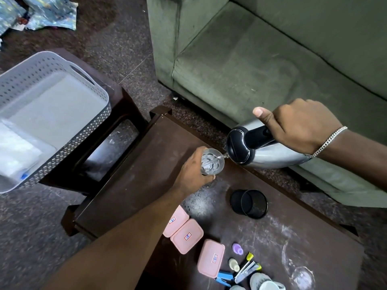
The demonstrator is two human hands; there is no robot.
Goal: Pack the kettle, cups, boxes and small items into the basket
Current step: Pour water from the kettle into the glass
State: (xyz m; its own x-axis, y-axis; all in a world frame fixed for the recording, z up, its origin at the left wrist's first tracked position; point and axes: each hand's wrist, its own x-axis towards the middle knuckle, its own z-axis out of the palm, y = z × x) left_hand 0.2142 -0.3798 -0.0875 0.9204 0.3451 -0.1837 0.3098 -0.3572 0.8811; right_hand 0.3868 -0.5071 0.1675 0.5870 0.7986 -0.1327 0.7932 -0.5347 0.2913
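Note:
My right hand [301, 124] grips the black handle of a silver kettle [270, 156], which is tipped left with its black lid [237, 148] facing me. Water runs from its spout into a clear glass [212, 163] that my left hand [193, 172] holds from the left, above the dark wooden table [129, 191]. Three pink lidded boxes [186, 235] lie near the table's front, with a purple cap, a small bottle, staplers and markers [244, 266] beside them. The grey perforated basket [62, 65] stands on a stool at the left.
A black mesh cup [251, 204] lies on its side mid-table. A second clear glass [302, 277] lies at the front right. A green sofa [261, 59] borders the table's far side. White packets lie in the basket's near end. Crumpled blue wrapping lies on the floor top left.

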